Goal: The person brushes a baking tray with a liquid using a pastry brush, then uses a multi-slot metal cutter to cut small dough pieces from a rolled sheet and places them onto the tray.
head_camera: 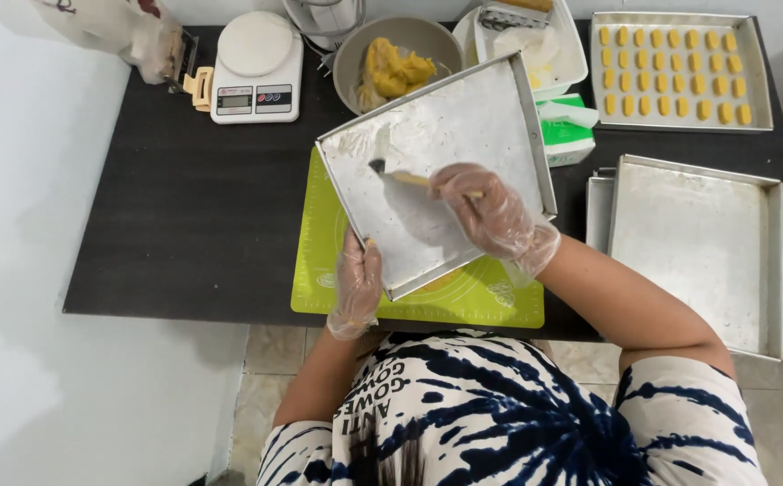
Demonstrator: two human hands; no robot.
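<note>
The left hand [356, 286] grips the tilted baking tray [463, 135] at its near edge; the right hand [486, 211] is closed around a brush [400, 175], greasing it; the next stroke needs the bare right part.

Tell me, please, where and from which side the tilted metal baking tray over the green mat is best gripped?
Probably at its near-left corner rim, from below and the person's side. The tray tilts up over the green mat, the left hand already clasps that raised lip, and the right hand works a brush across the inner face, so other edges stay unobstructed.
</note>
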